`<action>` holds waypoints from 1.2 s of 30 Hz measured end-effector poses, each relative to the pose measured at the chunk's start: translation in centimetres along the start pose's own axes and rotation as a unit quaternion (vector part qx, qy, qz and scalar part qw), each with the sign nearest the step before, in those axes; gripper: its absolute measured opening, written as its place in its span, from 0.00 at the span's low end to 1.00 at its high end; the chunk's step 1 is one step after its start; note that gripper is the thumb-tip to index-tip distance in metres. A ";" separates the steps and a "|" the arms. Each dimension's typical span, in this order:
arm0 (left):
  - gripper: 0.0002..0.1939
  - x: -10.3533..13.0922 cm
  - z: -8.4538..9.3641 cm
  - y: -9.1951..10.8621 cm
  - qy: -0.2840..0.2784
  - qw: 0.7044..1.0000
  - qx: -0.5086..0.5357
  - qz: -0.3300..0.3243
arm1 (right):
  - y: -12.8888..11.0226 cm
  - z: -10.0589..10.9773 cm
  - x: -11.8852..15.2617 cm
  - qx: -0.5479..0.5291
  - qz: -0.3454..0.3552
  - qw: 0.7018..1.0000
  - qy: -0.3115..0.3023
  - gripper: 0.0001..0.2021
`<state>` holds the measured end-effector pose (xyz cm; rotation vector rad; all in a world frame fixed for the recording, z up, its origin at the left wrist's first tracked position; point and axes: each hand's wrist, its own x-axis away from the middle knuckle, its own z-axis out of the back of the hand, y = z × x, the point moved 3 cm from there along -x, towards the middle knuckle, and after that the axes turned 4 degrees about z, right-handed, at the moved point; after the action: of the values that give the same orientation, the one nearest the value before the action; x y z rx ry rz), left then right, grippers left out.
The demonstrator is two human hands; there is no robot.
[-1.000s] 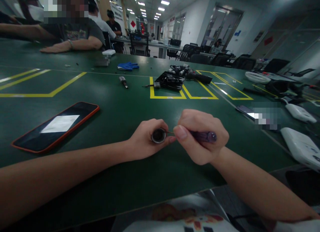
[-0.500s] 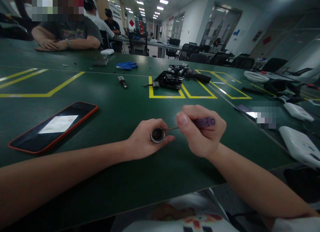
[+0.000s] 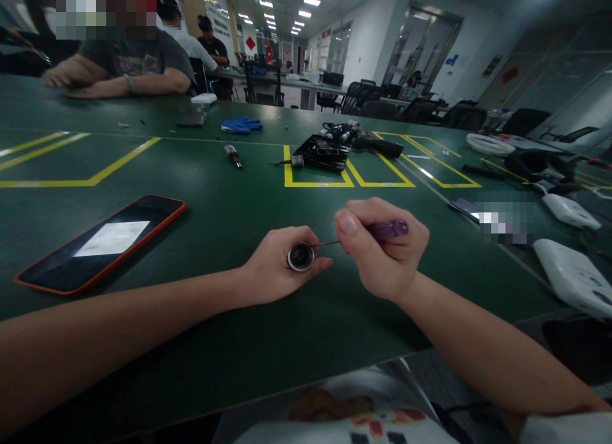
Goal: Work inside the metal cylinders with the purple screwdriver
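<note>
I count two hands, apart from each other: my left hand point(image 3: 273, 266) is curled around one metal cup point(image 3: 301, 257) over the table point(image 3: 268, 374), my right hand point(image 3: 385, 249) is clenched on one screwdriver point(image 3: 389, 229). At least two phones point(image 3: 112, 240) and one blue glove point(image 3: 241, 125) lie farther out. My fingers cover part of the handle; whether the tip enters the cup, I can't tell. Pixelation hides the right-side phone's end.

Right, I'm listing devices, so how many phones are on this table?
2 I can make out: the orange-edged phone at left and the partly blurred phone at right. The blurred dark thing beside the blue glove could be another.
</note>
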<state>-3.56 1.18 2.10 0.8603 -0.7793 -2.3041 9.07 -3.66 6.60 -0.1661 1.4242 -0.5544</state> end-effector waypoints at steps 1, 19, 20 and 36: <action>0.11 0.0 0.0 0.0 0.000 1.000 0.001 0.002 | 0.0 0.0 0.0 0.002 -0.001 1.000 0.002 0.11; 0.12 0.0 0.5 -0.1 0.041 0.999 -0.011 -0.009 | -0.7 -0.3 -0.8 0.096 0.017 0.992 -0.081 0.07; 0.12 0.1 0.5 -0.1 0.052 0.998 -0.021 -0.008 | -0.4 -0.2 -1.0 0.100 -0.014 0.992 -0.078 0.08; 0.11 0.2 0.4 0.0 0.066 0.994 -0.081 -0.023 | 2.1 0.5 -1.3 -0.019 -0.236 0.969 -0.072 0.10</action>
<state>-3.95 1.15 2.26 0.9529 -0.5138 -2.2875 9.98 -1.36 6.98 -0.5759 1.2545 -0.8854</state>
